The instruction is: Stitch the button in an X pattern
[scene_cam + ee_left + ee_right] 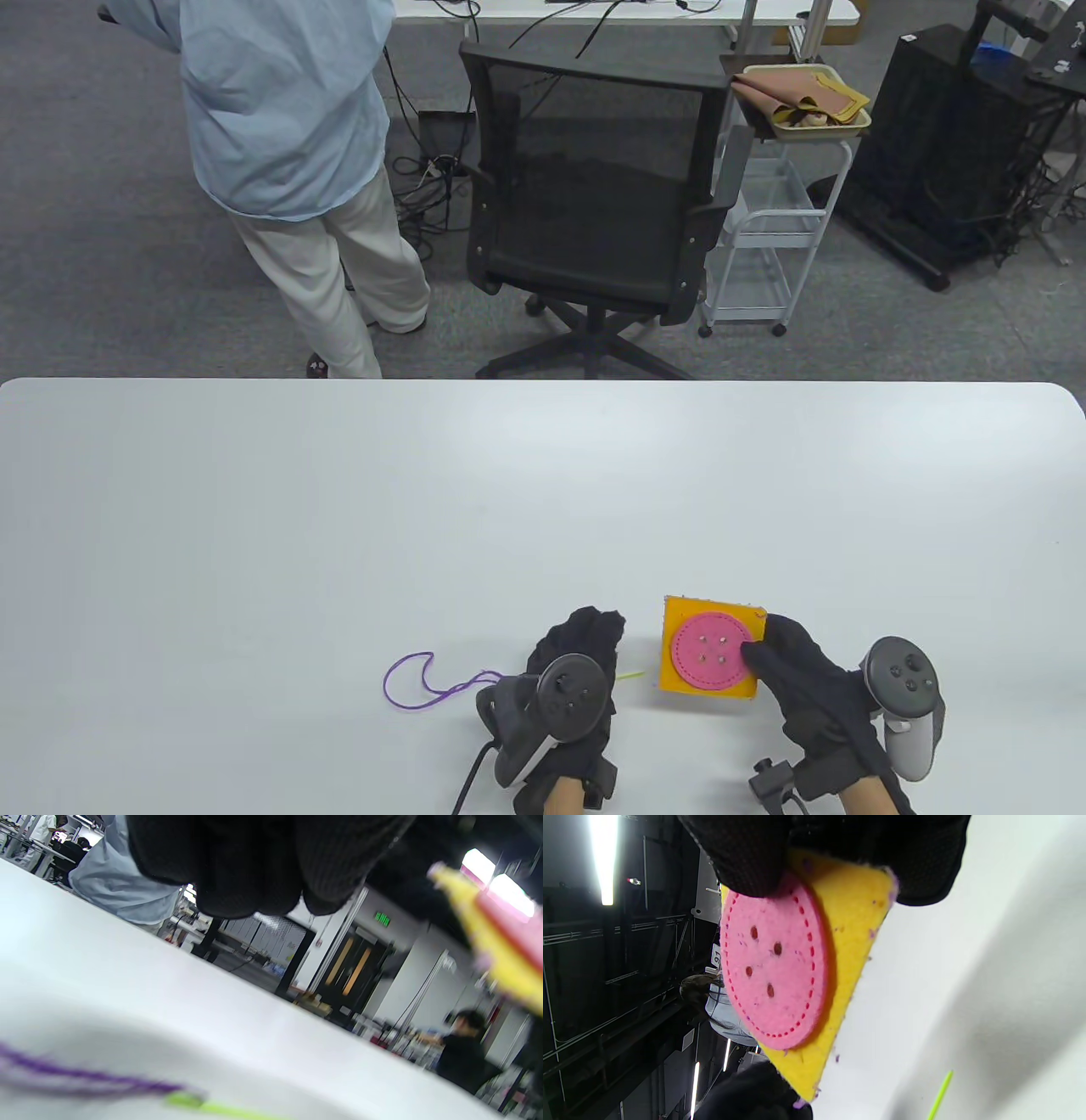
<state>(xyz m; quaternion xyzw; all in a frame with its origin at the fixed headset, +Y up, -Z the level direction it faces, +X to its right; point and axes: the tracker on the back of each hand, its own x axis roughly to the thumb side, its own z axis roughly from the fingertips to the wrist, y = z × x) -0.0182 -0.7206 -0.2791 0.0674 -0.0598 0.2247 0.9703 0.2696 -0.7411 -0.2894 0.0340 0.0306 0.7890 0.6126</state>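
A yellow felt square carries a pink felt button with four holes. My right hand grips the square at its right edge, thumb on the button's rim. In the right wrist view the square is tilted up off the table and the button has no thread in its holes. A green needle with purple thread lies on the table. My left hand hovers over the needle with fingers loosely curled, holding nothing.
The white table reaches from the hands to its far edge. Beyond it stand a black office chair, a white cart and a person in a blue shirt.
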